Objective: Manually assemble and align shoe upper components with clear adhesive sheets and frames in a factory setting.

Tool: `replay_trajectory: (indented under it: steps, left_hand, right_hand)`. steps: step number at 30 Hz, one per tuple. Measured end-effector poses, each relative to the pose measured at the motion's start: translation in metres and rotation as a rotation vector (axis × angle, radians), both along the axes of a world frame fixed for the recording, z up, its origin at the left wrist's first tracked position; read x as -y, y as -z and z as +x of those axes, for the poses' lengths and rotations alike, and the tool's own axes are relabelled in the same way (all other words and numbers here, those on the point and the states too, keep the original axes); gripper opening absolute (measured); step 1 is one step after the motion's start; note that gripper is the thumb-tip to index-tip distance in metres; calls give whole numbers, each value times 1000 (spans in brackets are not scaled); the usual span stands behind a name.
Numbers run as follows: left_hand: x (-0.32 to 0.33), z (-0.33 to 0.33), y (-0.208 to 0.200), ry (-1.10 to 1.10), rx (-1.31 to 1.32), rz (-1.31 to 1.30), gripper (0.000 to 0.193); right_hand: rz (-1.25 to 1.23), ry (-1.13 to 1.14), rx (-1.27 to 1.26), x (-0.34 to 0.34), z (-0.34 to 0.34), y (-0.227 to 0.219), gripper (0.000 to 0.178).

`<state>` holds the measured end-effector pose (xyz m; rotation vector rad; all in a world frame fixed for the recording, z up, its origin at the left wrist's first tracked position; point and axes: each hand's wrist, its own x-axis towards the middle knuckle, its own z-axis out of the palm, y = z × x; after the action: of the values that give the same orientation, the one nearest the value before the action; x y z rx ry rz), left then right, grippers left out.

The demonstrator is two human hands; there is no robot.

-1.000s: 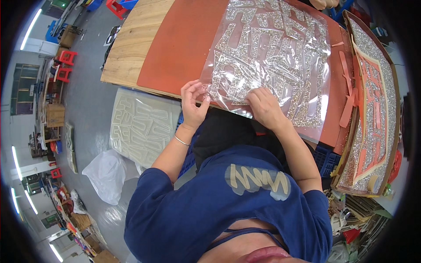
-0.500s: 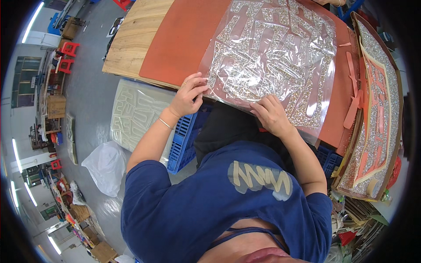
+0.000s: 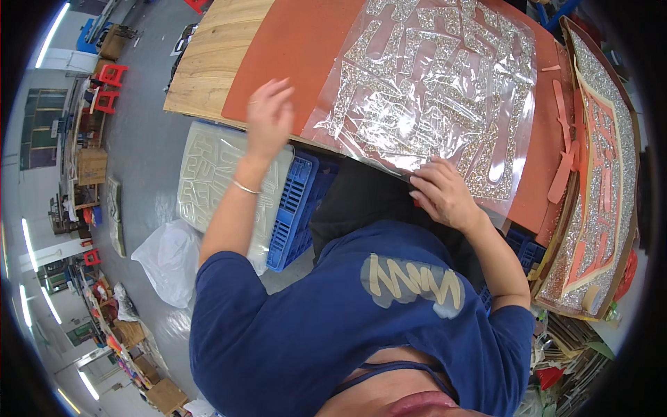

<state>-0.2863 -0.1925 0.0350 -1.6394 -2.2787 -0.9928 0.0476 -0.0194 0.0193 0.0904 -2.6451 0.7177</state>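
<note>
The left hand is held, fingers loosely spread, left of the glittery sheet. Its near edge is met by the right hand; whether pinched cannot be told.

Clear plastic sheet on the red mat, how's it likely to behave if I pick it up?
The clear plastic sheet will probably flop, since its near edge looks creased. It looks thin and see-through, so likely light, though the glittery layer may add weight if attached, which I can't tell. Its glossy glare suggests a slippery surface.
</note>
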Motion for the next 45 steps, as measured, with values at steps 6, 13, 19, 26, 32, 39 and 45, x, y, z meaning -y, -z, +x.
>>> replay_trajectory:
  steps: [6, 13, 19, 26, 32, 39, 45]
  left_hand:
    - [-57, 105, 19, 194, -71, -453, 77]
    - [-50, 108, 22, 195, -139, -648, 99]
    - [-85, 93, -20, 186, 91, -775, 80]
    - [-209, -42, 8, -297, 322, -660, 64]
    - [-234, -13, 12, -504, 362, -669, 66]
    - [-243, -18, 9, -582, 243, -644, 59]
    - [-242, -36, 13, -546, 318, -609, 36]
  right_hand:
    - [75, 150, 42, 9, 2, -7, 43]
    - [189, 506, 284, -2, 81, 6, 67]
    - [-391, 699, 196, -56, 124, 14, 45]
    - [-655, 1306, -59, -234, 57, 25, 34]
    - [-776, 1403, 275, -263, 46, 18, 34]
    - [-555, 1390, 411, -270, 41, 3, 32]
    - [-684, 1319, 331, -275, 36, 17, 22]
